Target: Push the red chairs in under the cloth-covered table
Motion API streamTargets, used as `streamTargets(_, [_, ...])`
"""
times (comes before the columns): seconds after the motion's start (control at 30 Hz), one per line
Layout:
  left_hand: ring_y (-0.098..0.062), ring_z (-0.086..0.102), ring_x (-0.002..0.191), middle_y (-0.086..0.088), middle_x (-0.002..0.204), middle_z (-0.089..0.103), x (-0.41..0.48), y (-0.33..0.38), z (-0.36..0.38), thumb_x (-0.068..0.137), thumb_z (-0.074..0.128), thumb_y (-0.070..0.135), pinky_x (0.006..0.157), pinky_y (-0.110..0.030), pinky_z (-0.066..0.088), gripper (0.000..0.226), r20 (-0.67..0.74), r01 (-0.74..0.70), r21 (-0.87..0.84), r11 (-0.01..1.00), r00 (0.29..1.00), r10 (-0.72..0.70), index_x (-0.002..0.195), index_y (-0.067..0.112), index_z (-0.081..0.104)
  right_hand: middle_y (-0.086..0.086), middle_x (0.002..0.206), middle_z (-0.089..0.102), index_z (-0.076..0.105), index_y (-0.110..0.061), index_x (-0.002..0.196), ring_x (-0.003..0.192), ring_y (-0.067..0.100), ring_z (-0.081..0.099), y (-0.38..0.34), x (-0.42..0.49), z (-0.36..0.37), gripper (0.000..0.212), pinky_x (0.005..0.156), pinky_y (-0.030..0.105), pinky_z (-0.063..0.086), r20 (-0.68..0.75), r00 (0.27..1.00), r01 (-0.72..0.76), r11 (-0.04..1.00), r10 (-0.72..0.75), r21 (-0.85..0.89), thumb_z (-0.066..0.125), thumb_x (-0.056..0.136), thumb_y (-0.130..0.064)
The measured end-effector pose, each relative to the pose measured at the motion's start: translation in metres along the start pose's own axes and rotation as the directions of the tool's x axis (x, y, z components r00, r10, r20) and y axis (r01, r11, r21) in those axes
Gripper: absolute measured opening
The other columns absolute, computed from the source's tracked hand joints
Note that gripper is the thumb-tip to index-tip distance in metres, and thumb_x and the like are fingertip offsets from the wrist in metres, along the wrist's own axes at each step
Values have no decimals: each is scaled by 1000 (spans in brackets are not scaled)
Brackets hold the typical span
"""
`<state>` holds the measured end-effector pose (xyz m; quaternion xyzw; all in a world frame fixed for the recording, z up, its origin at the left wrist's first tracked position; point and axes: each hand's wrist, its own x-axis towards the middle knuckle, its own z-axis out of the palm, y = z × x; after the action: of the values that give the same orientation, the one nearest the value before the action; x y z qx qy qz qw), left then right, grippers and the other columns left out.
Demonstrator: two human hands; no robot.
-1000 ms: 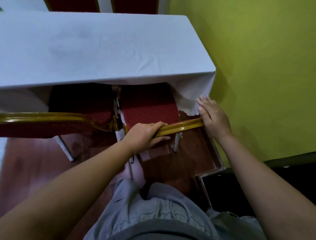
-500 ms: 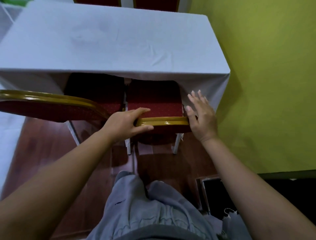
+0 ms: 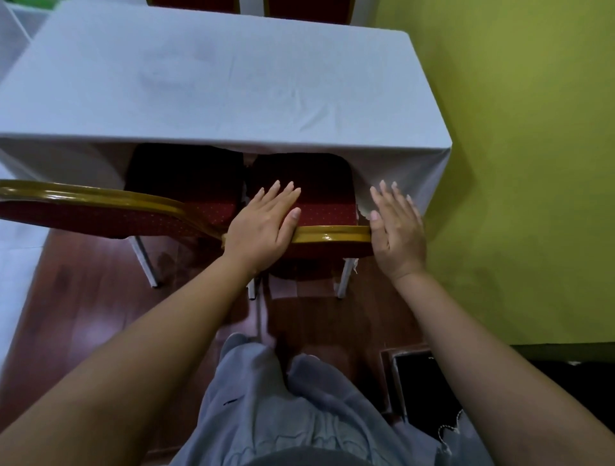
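Change: your left hand (image 3: pixel 263 226) released its clench on the right chair (image 3: pixel 327 213) back.
Grip: both palms flat, right hand (image 3: pixel 397 233) unclenched too.

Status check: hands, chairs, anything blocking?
Left hand and right hand open, flat on right chair back. Seat partly under tablecloth. Left chair alongside. Nothing blocking.

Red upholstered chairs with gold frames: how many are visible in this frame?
4. One under both hands, one beside it to the left, and two backs at the table's far edge. Others may be hidden.
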<state>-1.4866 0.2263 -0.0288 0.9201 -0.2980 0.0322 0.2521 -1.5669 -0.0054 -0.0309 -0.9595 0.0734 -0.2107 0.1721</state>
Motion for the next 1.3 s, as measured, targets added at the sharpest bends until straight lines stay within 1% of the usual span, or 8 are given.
streamTargets(0.13, [-19,25,145,-4,151,41,12,0,4,100,17,42,120,-35,16,58,-23,-4,6,1000,1000,4,145,14,42,7,148,44,48,-12,141,143,21,32,9,15,1,58,118,42,20,39,999,-9,1000,9,2,20,98,-39])
streamTargets(0.3, [-20,21,147,-4,153,38,32,-4,6,98,13,43,121,-35,11,62,0,11,33,999,1000,-11,147,14,39,6,150,42,46,-13,142,143,21,30,17,35,5,60,118,42,17,85,996,-7,1000,7,1,20,96,-40])
streamTargets(0.5, [-20,21,147,-3,153,37,50,4,14,97,13,42,121,-36,13,62,3,10,28,1000,1000,-11,147,14,39,2,155,34,38,-20,147,146,18,20,37,57,2,63,120,40,9,153,988,-19,1000,21,-18,16,93,-42])
streamTargets(0.7, [-20,21,147,-3,153,37,64,-3,11,98,18,38,121,-35,12,58,1,16,32,999,1000,-16,147,14,39,-4,159,24,29,-29,150,148,12,13,36,73,4,62,120,38,3,201,978,-48,998,56,-45,16,91,-41])
streamTargets(0.9, [-18,16,148,-3,156,31,63,-2,13,99,15,41,121,-34,8,59,62,7,17,1000,998,-8,149,16,34,-2,158,27,34,-22,149,147,14,16,37,69,2,63,119,36,6,242,965,-94,994,104,-52,16,92,-40])
streamTargets(1.07, [-13,7,149,-1,161,18,66,-4,12,102,16,42,122,-34,4,56,133,-3,21,1000,991,1,152,18,25,2,157,30,37,-14,148,147,16,18,34,71,-1,63,119,34,10,283,949,-141,990,136,0,21,94,-42])
streamTargets(1.2, [-10,1,149,0,162,11,69,-5,8,103,19,44,122,-34,1,57,149,7,-19,1000,989,-4,154,19,18,4,157,29,35,-13,148,147,18,19,28,80,-7,63,120,35,13,304,948,-114,992,94,48,25,97,-47])
streamTargets(1.3, [-12,0,149,-1,162,9,78,-10,0,103,21,44,122,-35,1,57,113,25,-27,999,993,-22,154,18,17,3,158,28,32,-15,150,147,18,17,17,95,-7,56,120,38,14,289,957,-65,995,41,76,31,102,-43])
